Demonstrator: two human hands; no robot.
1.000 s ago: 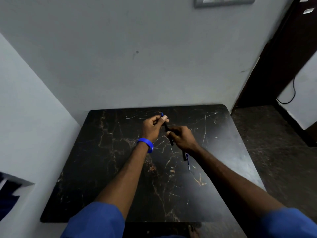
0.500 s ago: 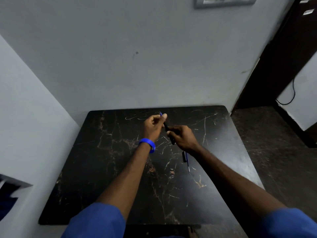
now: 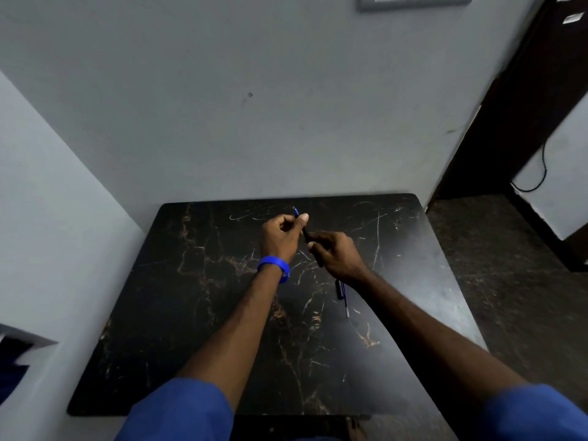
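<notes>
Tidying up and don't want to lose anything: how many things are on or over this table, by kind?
Pen, held by left hand and right hand: 1
Pen-like piece lying on the table: 1
Blue wristband: 1
Total: 3

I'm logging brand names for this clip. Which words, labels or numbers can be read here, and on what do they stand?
No text here can be read.
Pen, held by the left hand and the right hand: no print shows.
Blue wristband: no lettering visible.
White stickers on the dark door: too small and blurred.
Wall frame: cut off at the top edge, blurred.
</notes>
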